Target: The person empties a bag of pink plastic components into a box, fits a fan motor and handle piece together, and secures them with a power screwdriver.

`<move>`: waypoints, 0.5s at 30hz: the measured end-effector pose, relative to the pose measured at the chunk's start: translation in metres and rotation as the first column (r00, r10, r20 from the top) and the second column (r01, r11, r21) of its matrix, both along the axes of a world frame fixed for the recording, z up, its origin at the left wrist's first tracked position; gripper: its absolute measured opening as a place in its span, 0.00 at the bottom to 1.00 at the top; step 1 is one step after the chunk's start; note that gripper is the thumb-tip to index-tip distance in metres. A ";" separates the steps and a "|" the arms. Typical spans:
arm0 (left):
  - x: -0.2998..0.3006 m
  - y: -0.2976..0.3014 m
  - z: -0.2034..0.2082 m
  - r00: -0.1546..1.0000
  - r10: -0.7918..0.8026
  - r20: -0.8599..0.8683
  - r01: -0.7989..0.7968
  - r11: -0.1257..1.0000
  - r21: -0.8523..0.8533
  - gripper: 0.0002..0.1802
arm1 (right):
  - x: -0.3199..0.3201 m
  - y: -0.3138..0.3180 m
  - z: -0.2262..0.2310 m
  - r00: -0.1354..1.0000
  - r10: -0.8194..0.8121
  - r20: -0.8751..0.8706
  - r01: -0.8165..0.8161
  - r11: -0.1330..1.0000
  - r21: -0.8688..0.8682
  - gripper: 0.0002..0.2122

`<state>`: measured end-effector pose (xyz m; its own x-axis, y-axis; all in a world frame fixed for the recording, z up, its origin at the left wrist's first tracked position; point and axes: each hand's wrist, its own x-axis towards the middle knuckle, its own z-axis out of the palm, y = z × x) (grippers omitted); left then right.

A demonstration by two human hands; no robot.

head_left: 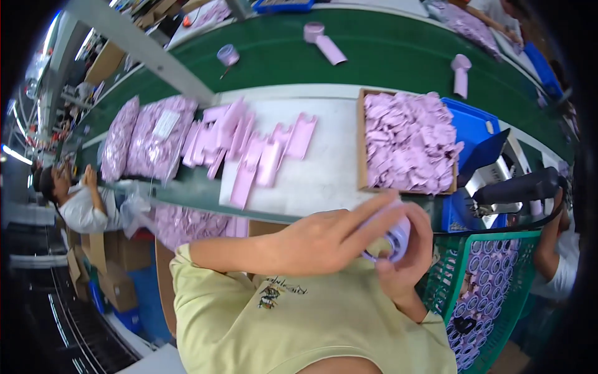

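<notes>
In front of my chest, both hands are on a lilac round plastic housing (pixel 398 239) with an open ring-shaped end. My right hand (pixel 418 252) curls around its far side, thumb at the near edge. My left hand (pixel 324 240) reaches across from the left, with its fingers laid over the top of the housing and partly hiding it. Beyond them, on the white work surface (pixel 330 168), several lilac curved handle shells (pixel 268 163) lie in a loose pile. A cardboard box (pixel 362 143) full of small lilac pieces (pixel 408 140) stands just past my right hand.
Bagged lilac parts (pixel 156 137) sit at the left. A green conveyor (pixel 268 56) carries several lilac parts. Right are blue bins (pixel 470 115), a dark cylindrical tool (pixel 520 189) and a green basket (pixel 458 280) of round housings. People work at left (pixel 93 202), right and far right.
</notes>
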<state>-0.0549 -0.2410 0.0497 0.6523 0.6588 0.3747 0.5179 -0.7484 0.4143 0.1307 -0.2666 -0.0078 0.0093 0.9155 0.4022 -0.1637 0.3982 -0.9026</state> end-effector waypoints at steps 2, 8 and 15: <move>-0.008 -0.017 -0.008 0.984 0.133 0.115 -0.105 0.969 -0.223 0.37 | 0.002 0.002 -0.003 0.988 0.152 0.040 -0.145 0.979 -0.145 0.33; -0.044 -0.027 -0.014 0.940 0.302 0.155 -0.108 0.699 -0.706 0.17 | 0.010 0.002 0.002 0.991 0.112 -0.072 -0.126 0.961 -0.247 0.28; -0.076 0.082 -0.064 0.824 0.563 -0.064 -0.524 0.801 0.288 0.21 | 0.023 0.000 0.001 0.985 -0.118 -0.125 0.097 0.982 -0.165 0.27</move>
